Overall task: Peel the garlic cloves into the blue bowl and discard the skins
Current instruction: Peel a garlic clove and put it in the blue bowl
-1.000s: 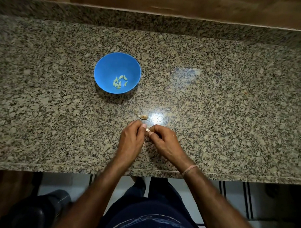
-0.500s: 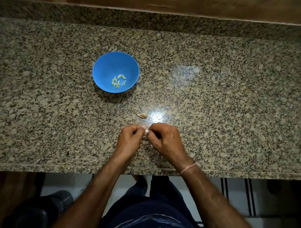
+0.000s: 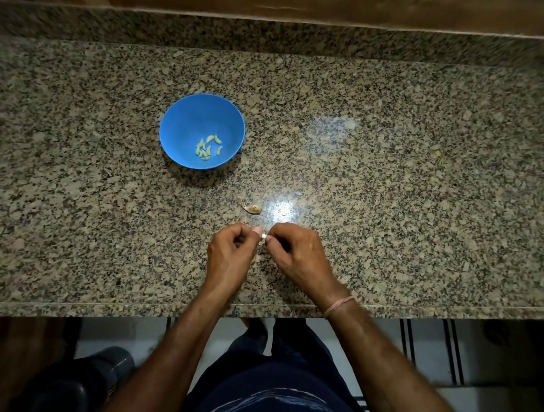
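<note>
Head view: left hand (image 3: 232, 253) and right hand (image 3: 296, 256) both pinched one garlic clove (image 3: 263, 236) between them above the surface (image 3: 389, 179); blue bowl (image 3: 181, 125), holding peeled cloves (image 3: 208, 148), sat well apart, forward-left, left hand the nearer.

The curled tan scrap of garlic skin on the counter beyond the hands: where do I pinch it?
Likely at the thicker, bunched right end of the curled tan garlic-skin scrap, pinching straight down from above. Its thin tail, pointing toward the blue plastic bowl, looks flimsy, and it lies low on the speckled granite counter, so a sideways approach would just push it.
</note>
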The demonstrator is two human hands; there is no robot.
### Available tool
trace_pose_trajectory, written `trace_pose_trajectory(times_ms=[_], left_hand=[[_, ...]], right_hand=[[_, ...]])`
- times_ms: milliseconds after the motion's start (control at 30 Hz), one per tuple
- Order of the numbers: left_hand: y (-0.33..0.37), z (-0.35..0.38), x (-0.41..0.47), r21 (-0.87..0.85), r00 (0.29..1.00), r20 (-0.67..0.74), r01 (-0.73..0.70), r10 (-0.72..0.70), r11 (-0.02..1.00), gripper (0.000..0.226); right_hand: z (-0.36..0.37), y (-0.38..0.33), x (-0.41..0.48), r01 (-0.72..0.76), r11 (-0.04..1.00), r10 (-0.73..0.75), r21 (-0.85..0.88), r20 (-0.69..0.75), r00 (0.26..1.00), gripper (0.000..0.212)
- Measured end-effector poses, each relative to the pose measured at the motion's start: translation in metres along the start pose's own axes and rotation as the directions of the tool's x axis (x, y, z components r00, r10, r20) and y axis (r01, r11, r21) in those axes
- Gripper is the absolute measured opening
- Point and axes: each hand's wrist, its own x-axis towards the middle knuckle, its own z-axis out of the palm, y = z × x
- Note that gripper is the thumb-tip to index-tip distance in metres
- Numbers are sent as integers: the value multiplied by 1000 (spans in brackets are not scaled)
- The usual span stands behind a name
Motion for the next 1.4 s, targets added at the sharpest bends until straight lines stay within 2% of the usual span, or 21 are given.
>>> trace_pose_trajectory(times_ms=[67, 133, 200, 233, 267, 300, 367, 433, 467, 500, 567, 667, 767, 833, 900, 1033, 1167, 1233, 1300, 1367, 1400], left_hand=[[1, 2, -1, -29, 998, 24, 62, -61, 998, 28], [3, 1, -3, 34, 998, -9, -62, 62, 998, 24], [3, -1, -3, 112, 975, -47, -210, 216, 971, 15], [2, -1, -2, 120, 968, -53, -238, 246, 964, 13], [1, -1, -1, 113, 970, -52, -232, 239, 966, 13], [0, 0, 0, 102, 978, -46, -196, 202, 975, 15], [-1, 3, 1, 34, 998, -25, -58, 59, 998, 22], [-1, 6, -2, -38, 999, -13, 46, -47, 998, 29], [-1, 6, -3, -16, 999, -34, 27, -28, 999, 30], [-1, 6, -4, 40, 997, -65, -27, 30, 999, 28], [0, 3, -4, 94, 987, -112, -108, 119, 990, 23], [-1, 2, 0, 32, 990, -125, -66, 70, 997, 24], [-3, 6, 2, 23, 993, -117, -2, 5, 1000, 27], [-4, 9, 2, 7, 993, -114, 43, -42, 999, 26], [-4, 10, 1, -3, 994, -94, 62, -62, 998, 26], [-2, 11, -1, 22, 998, -57, -18, 19, 1000, 33], [-3, 11, -3, 62, 996, -42, -76, 79, 995, 34], [-6, 9, 0, -116, 999, 34, 19, -15, 993, 31], [-8, 7, 4, -367, 968, 201, 219, -153, 904, 26], [-8, 5, 7, -440, 911, 328, 380, -249, 814, 24], [-6, 5, 7, -417, 907, 328, 389, -263, 822, 25]], right_hand=[[3, 1, 1, 57, 989, -60, -137, -15, 998, 28], [0, 0, 2, -86, 995, 86, 46, 13, 996, 28], [-4, -1, 1, -279, 890, 241, 360, 146, 959, 24], [-5, -3, 1, -357, 826, 287, 436, 219, 933, 22], [-6, -3, 1, -379, 810, 293, 448, 252, 922, 21], [-5, -2, 0, -351, 845, 279, 403, 227, 933, 22], [-2, 0, 0, -210, 964, 198, 163, 87, 976, 26], [1, -1, 0, -102, 995, 102, -7, -3, 995, 29], [2, -1, 1, -118, 993, 118, 15, -19, 993, 28], [2, 2, 2, -181, 976, 184, 119, -16, 983, 27], [1, 7, 4, -294, 918, 290, 266, 56, 955, 26], [1, 14, 0, -210, 971, 204, 111, 63, 977, 12], [4, 11, -3, -120, 993, 120, 14, -31, 992, 30], [5, 5, -3, -117, 985, 124, 125, -54, 991, 27], [8, 3, -1, -129, 955, 150, 268, -59, 987, 15], [10, 2, 0, -169, 930, 210, 325, -93, 973, 5], [11, -1, -1, -314, 812, 348, 491, 25, 937, 11], [11, -2, -1, -274, 853, 309, 444, -7, 951, 9], [10, -3, 0, -185, 916, 222, 356, -64, 973, 7], [8, -1, 2, -140, 938, 174, 316, -83, 981, 8], [6, -1, 3, -155, 939, 184, 306, -66, 981, 7]])
